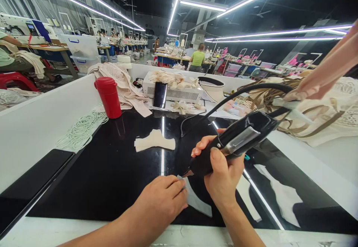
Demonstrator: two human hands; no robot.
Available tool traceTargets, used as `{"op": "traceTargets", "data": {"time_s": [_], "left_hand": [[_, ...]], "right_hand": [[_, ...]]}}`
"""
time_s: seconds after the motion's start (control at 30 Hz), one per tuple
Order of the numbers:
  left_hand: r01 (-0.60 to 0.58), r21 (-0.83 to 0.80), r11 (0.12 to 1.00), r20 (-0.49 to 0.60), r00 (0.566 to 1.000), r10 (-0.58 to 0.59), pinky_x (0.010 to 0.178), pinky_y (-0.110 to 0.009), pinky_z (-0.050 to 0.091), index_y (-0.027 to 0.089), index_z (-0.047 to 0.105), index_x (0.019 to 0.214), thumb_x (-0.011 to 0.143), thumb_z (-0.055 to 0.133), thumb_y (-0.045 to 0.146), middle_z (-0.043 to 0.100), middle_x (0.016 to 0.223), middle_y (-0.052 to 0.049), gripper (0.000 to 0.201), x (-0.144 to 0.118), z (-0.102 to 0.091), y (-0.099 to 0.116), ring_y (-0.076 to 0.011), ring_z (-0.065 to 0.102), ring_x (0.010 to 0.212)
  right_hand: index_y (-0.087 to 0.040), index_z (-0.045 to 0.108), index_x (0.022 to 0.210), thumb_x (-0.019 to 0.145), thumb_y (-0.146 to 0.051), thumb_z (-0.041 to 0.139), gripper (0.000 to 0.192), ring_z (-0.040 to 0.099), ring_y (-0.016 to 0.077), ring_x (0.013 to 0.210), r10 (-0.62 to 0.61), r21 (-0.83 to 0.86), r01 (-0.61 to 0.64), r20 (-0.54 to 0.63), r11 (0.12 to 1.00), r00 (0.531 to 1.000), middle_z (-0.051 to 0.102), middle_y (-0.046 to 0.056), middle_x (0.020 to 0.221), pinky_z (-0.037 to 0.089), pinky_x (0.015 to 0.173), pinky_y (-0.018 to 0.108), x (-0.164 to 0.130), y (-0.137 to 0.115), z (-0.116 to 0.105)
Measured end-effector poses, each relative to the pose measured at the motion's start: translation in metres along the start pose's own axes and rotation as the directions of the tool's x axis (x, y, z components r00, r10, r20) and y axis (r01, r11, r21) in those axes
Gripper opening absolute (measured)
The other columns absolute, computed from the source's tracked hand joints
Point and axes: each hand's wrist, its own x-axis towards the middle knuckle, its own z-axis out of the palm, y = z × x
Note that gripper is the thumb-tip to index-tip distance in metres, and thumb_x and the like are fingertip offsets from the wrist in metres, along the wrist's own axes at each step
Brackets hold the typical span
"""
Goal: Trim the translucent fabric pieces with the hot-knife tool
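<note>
My right hand (223, 176) is wrapped round a black corded handheld tool (240, 137) with a silver plate on its side and a narrow metal tip. That tip points down at the edge of a curved light-grey fabric piece (197, 198). Bent and close together, the fingers of my left hand (165, 198) pinch the upper left end of this piece against the black tabletop (112, 180), right beside the tip. A cream fabric piece (154, 141) lies farther up the tabletop. White fabric pieces (279, 191) lie to the right, one partly behind my right wrist.
A red lidded cup (109, 97) and pale green cord loops (81, 129) stand at left. At the back are a phone (160, 94) and a white vented box (184, 90). Another person's blurred hand (304, 85) reaches in at upper right, near the tool's black cable (237, 90).
</note>
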Motion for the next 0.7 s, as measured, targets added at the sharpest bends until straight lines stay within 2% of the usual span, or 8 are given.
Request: {"op": "traceTargets", "data": {"time_s": [0.3,0.53,0.7], "left_hand": [[-0.003,0.016,1.0,0.007,1.0,0.003,0.086,-0.035,0.061,0.014,0.064,0.112,0.105,0.057,0.025,0.073,0.117,-0.006,0.015,0.001,-0.003,0.001,-0.0207,0.07,0.105],[-0.009,0.032,0.999,-0.037,0.999,0.01,0.084,-0.034,0.061,0.013,0.065,0.111,0.106,0.054,0.024,0.074,0.115,-0.006,0.016,0.002,0.0,0.0,-0.02,0.07,0.102],[-0.02,0.011,1.0,-0.018,1.0,0.02,0.086,-0.035,0.06,0.014,0.065,0.112,0.105,0.056,0.023,0.073,0.116,-0.008,0.014,0.003,-0.004,-0.001,-0.0206,0.07,0.103]], "right_hand": [[-0.03,0.055,0.116,0.088,-0.038,0.074,0.035,0.062,0.0151,0.065,0.016,0.021,-0.016,-0.009,1.0,1.0,0.065,-0.004,0.083,0.055,0.063,0.033,0.003,0.003,0.005],[-0.031,0.055,0.117,0.09,-0.033,0.073,0.033,0.062,0.0142,0.066,0.037,0.028,-0.037,-0.008,0.999,0.999,0.066,-0.004,0.083,0.056,0.066,0.032,0.0,0.006,0.008],[-0.03,0.056,0.118,0.088,-0.035,0.075,0.036,0.063,0.0153,0.067,0.03,0.004,-0.029,-0.011,1.0,0.999,0.065,-0.004,0.084,0.056,0.064,0.033,0.004,-0.004,0.003]]}}
